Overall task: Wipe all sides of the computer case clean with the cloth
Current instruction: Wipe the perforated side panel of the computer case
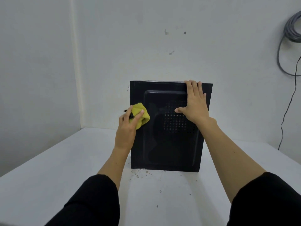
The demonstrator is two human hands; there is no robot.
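Note:
A black computer case (166, 147) stands upright on the white table (65, 168), its side panel with a grid of vent holes facing me. My left hand (127, 126) grips a bunched yellow cloth (143, 115) and holds it against the panel's left edge, about halfway up. My right hand (195, 103) lies flat on the upper right of the panel, fingers straight and reaching the top edge.
Dark specks of dirt (140, 174) lie on the table just in front of the case. A white wall stands close behind. A coil of grey cable (291, 30) hangs on the wall at the upper right, with a black wire (288, 108) running down.

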